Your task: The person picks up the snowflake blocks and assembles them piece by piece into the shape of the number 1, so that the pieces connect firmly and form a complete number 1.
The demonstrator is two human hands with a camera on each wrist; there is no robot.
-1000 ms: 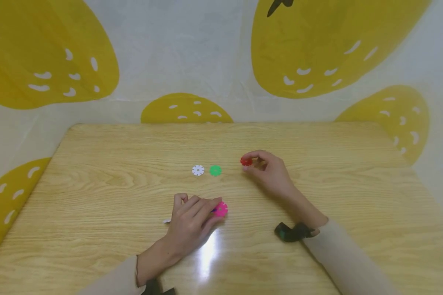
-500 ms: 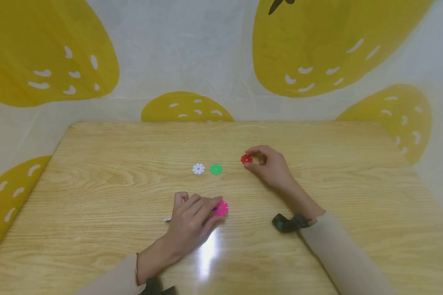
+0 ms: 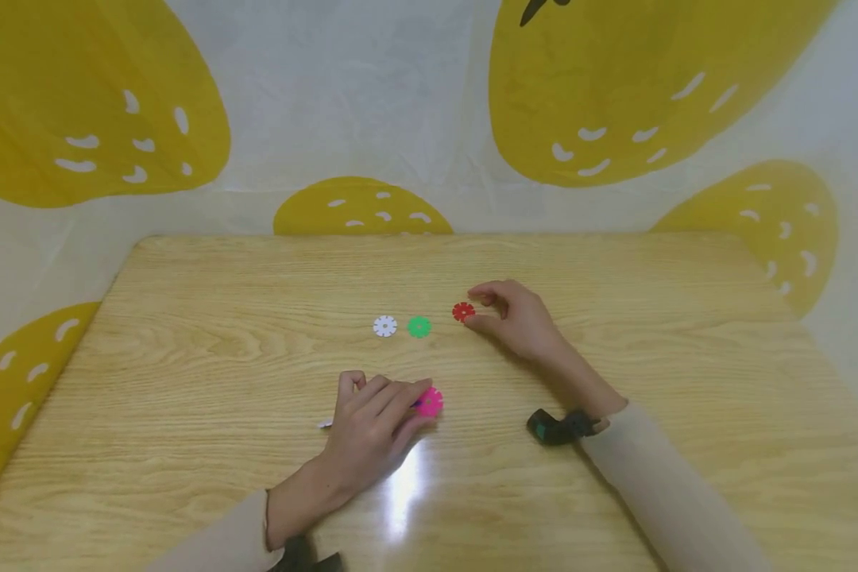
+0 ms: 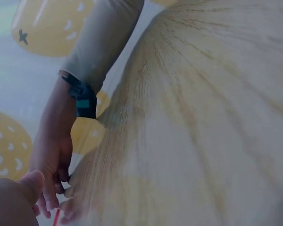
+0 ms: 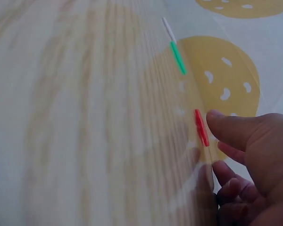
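In the head view my left hand (image 3: pixel 372 425) pinches a pink notched building disc (image 3: pixel 430 402) between thumb and index finger. A bit of purple shows beside the pink disc, and a white piece (image 3: pixel 325 425) pokes out at the hand's far side; the rest is hidden under the palm. My right hand (image 3: pixel 525 322) has its thumb and index finger parted beside a red notched disc (image 3: pixel 463 311) lying flat. In the right wrist view, the thumb (image 5: pixel 221 117) is right at the edge of the red disc (image 5: pixel 201 128), with the other fingers away from it.
A white notched disc (image 3: pixel 384 326) and a green notched disc (image 3: pixel 419 326) lie flat on the wooden table (image 3: pixel 222 334), left of the red one. Behind the table hangs a pale cloth (image 3: pixel 357 95) with yellow fruit prints. Dark straps (image 3: pixel 563 427) sit on the wrists.
The right hand has let go of the red disc, which now lies further left, nearer the green disc. The left hand has kept its hold on the pink disc and has hardly moved.
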